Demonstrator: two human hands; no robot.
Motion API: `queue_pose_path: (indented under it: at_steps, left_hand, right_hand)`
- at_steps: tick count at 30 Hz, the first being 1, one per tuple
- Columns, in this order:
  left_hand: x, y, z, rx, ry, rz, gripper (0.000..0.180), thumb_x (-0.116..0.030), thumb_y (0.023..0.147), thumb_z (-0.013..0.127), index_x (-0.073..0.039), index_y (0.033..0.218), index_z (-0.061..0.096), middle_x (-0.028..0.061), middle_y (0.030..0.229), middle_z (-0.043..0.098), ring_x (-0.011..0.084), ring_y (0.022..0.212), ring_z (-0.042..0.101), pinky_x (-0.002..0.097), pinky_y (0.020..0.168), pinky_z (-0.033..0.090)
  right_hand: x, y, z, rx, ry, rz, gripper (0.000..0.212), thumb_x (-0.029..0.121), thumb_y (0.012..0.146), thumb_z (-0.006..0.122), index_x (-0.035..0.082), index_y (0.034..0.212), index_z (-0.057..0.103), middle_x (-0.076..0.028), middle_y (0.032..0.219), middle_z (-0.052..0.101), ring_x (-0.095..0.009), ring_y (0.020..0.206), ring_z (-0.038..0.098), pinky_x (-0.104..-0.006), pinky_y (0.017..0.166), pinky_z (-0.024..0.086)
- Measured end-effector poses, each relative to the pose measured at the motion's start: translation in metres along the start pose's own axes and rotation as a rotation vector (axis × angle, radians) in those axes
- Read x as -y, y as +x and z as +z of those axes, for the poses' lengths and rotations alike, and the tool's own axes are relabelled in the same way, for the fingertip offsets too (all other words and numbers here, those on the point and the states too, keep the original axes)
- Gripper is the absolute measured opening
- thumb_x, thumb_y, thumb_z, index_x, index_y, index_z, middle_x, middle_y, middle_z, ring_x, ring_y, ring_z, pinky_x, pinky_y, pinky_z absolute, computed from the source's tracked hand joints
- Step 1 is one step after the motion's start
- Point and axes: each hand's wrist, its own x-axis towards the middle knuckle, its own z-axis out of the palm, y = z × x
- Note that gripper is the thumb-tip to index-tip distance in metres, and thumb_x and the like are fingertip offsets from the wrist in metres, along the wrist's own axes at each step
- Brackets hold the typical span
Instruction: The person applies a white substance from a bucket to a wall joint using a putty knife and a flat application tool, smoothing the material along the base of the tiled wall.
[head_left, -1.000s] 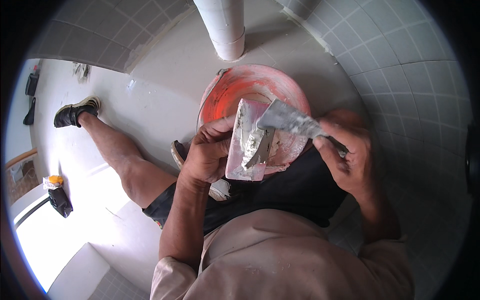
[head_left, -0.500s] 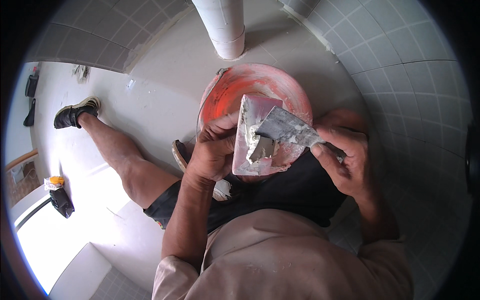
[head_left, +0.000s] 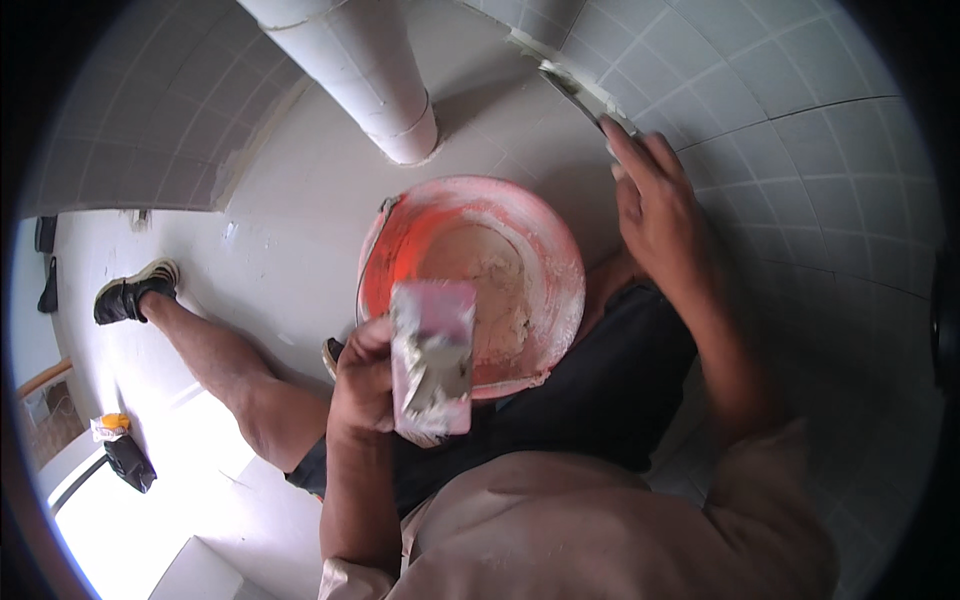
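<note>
Right hand [head_left: 655, 205]: grip pinched on the scraper [head_left: 572, 95], fingers together toward its near end; the handle is mostly hidden from where I stand. The blade shows almost edge-on at the foot of the tiled wall [head_left: 760, 150], beside a pale streak of paste [head_left: 590, 92] along the wall-floor seam. Cannot tell whether it touches tile or floor.

Left hand [head_left: 363, 385]: grip closed on the left edge of the pink board [head_left: 450, 308], no gap visible; fingers underneath out of sight. On the board, a ragged lump of grey-white filler [head_left: 440, 365] covers mainly the near half.

Risks, my judgement: board held by one edge only, load off to the side of the grip; a wrist roll could let the filler slide onto the shorts [head_left: 620, 370]. Blade angle matters too: too steep might gouge the streak, too flat might smear the tile.

Further out: the red bucket [head_left: 565, 240], coated with residue, stands between the legs, partly behind the board. A careless knee could jolt it. Beyond it, a white pipe [head_left: 370, 90] meets the grey floor [head_left: 280, 240].
</note>
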Motion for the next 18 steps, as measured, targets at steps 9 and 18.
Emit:
queue_pose_path:
  at_steps: [9, 18]
  left_hand:
    - [-0.01, -0.016, -0.01, 0.009, -0.033, -0.038, 0.035, 0.001, 0.074, 0.076, 0.01, 0.107, 0.067, 0.0203, 0.107, 0.071, 0.0256, 0.094, 0.07, 0.0369, 0.084, 0.056]
    - [-0.011, -0.01, -0.023, 0.029, -0.068, -0.031, 0.038, 0.003, 0.076, 0.074, 0.012, 0.112, 0.065, 0.0225, 0.113, 0.068, 0.027, 0.1, 0.069, 0.0379, 0.089, 0.054]
  right_hand:
    - [-0.131, 0.101, 0.148, 0.008, -0.22, -0.024, 0.034, 0.003, 0.086, 0.057, 0.005, 0.12, 0.058, -0.014, 0.102, 0.063, -0.034, 0.093, 0.062, -0.0442, 0.083, 0.052]
    - [-0.144, 0.146, 0.203, 0.019, -0.315, 0.209, 0.031, 0.009, 0.085, 0.059, 0.007, 0.116, 0.061, -0.019, 0.104, 0.065, -0.04, 0.093, 0.064, -0.0497, 0.082, 0.052]
